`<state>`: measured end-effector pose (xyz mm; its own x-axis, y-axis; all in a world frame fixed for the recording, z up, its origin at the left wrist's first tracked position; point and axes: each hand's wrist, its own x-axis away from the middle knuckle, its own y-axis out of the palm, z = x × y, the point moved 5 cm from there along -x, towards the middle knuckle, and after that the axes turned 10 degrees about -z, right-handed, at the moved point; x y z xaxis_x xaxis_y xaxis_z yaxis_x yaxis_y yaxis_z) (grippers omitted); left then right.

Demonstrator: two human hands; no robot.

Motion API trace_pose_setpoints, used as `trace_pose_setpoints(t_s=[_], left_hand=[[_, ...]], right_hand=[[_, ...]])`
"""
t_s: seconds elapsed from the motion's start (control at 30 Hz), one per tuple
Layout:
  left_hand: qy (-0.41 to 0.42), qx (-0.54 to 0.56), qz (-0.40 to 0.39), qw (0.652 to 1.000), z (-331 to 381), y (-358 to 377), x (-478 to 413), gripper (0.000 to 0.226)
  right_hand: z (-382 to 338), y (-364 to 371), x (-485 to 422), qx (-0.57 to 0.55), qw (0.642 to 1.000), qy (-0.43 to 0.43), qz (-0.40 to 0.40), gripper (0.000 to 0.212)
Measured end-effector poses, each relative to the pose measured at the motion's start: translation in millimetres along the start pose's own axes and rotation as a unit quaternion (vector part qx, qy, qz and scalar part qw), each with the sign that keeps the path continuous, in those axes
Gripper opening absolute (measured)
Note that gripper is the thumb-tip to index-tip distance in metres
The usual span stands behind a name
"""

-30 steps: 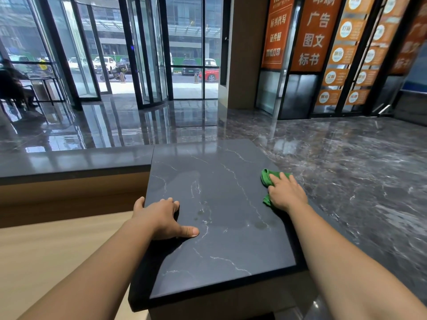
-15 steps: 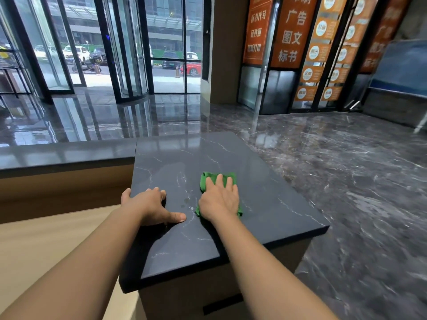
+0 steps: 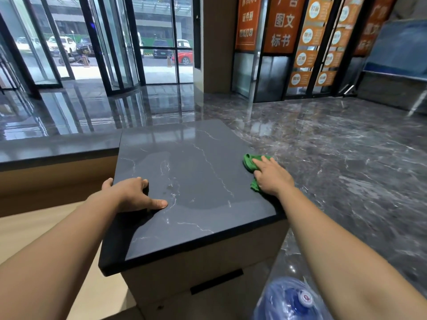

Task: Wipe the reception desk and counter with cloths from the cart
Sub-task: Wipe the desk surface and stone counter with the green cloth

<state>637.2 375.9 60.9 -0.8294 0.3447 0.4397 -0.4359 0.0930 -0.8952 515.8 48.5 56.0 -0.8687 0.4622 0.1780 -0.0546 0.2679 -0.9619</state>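
Right hand (image 3: 273,179) flat, pressing green cloth (image 3: 249,163) at counter (image 3: 198,162) edge; left hand (image 3: 131,194) relaxed, empty.

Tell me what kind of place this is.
Probably a commercial building's lobby: a dark stone-topped reception counter, a glass revolving door to the street, and orange Chinese-language shop signs.

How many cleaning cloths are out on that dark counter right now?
1. A green cloth lies at the right edge of the counter, pressed under the right hand. The left hand holds none; more may be out of frame.
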Motion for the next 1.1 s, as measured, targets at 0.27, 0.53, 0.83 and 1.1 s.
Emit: trace_pose_setpoints(t_s=[0.27, 0.53, 0.83, 1.1], left_hand=[[0.002, 0.002, 0.005, 1.0, 2.8, -0.8, 1.2, 0.097], [-0.007, -0.019, 0.044, 0.999, 6.6, -2.6, 12.5, 0.088], [0.061, -0.017, 0.032, 0.997, 27.3, 4.0, 36.0, 0.077], [0.052, -0.024, 0.006, 0.998, 27.7, 6.2, 35.5, 0.103]], right_hand=[[-4.2, 0.2, 6.9, 0.001, 0.999, 0.046, 0.025, 0.052], [-106.4, 34.6, 52.0, -0.049, 0.994, 0.067, 0.069, 0.055], [-135.5, 44.5, 69.8, -0.011, 0.989, -0.147, 0.006, 0.053], [-6.0, 12.6, 56.8, -0.006, 0.999, -0.035, 0.024, 0.053]])
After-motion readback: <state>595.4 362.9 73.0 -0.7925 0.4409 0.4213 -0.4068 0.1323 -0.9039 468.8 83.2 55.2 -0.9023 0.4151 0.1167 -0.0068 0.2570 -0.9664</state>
